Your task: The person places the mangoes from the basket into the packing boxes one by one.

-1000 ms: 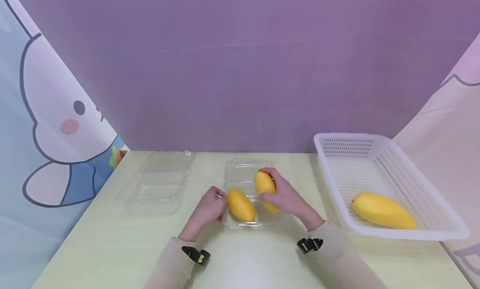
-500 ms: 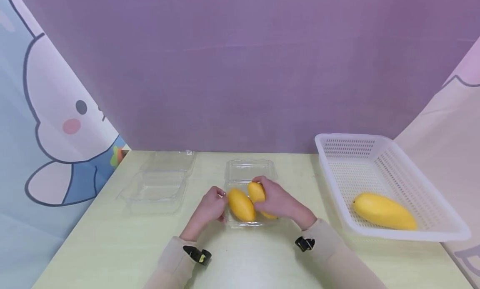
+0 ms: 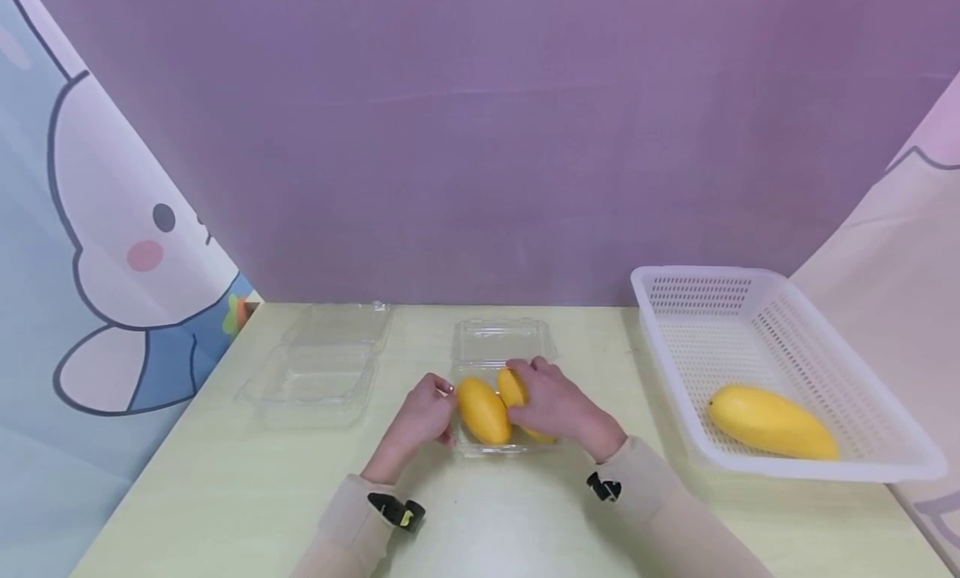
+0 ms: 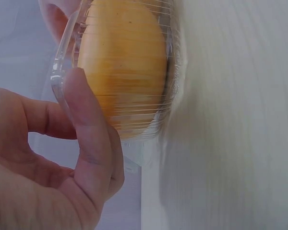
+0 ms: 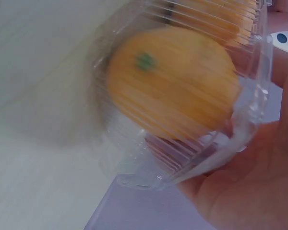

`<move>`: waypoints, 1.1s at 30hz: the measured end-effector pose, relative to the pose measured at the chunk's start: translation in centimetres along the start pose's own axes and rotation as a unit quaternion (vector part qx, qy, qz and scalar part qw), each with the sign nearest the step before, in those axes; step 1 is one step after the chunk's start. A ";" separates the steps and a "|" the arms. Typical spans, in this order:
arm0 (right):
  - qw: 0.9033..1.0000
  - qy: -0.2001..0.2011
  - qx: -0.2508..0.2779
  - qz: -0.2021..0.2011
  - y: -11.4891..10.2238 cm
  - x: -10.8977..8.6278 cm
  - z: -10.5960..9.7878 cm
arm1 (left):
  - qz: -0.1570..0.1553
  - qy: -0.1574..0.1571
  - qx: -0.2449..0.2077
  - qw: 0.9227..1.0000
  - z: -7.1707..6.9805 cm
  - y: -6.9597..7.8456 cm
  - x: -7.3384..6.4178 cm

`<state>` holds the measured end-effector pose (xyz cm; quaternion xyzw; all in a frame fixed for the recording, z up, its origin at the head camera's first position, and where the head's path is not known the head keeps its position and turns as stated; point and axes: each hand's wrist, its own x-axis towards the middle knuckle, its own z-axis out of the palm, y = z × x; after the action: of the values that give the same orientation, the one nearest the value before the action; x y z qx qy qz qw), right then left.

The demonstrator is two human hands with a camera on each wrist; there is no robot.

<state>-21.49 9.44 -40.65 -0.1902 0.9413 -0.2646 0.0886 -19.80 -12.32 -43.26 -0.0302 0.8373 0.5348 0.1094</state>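
A clear plastic clamshell box [image 3: 504, 341] stands mid-table with its lid folded back. Inside its left half lies a yellow mango [image 3: 483, 411]. My left hand [image 3: 422, 411] pinches the box's left rim between thumb and fingers, as the left wrist view shows with the ribbed wall [image 4: 125, 96] beside them. A second mango [image 3: 511, 386] sits in the right half against the first, largely covered by my right hand [image 3: 558, 401], whose fingers and thumb grip it. Through the box wall, the right wrist view shows this mango [image 5: 173, 81] with a green stem spot.
At the right, a white perforated basket [image 3: 678, 378] holds one more mango [image 3: 772, 422]. Another open clear clamshell box [image 3: 315, 374] stands to the left on the pale table [image 3: 480, 524]. A purple panel [image 3: 465, 186] rises behind the table.
My right hand has brought the second mango left and down into the box, beside the first. My left hand keeps its place on the rim.
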 end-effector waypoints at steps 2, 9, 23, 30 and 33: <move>1.000 0.000 -0.006 0.000 0.1 0.0 0.1 | -0.001 0.000 0.001 1.000 0.1 -0.1 0.0; 0.999 -0.004 -0.049 -0.003 -0.1 -0.1 -0.1 | 0.001 0.000 0.007 1.000 0.1 0.1 0.0; 0.996 -0.010 -0.086 -0.016 -1.0 0.5 -3.9 | -0.002 0.001 0.002 1.000 0.1 0.2 -0.2; 0.996 0.071 -0.057 0.005 -0.2 1.6 -5.0 | -0.001 -0.003 -0.005 1.000 0.1 0.1 -0.2; 0.993 0.109 -0.052 0.018 0.6 2.1 -4.8 | -0.001 -0.004 -0.006 1.000 0.1 0.0 -0.1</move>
<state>-24.92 11.31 -37.06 -0.1478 0.9611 -0.2324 -0.0197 -19.67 -12.23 -43.26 -0.0297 0.8336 0.5398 0.1136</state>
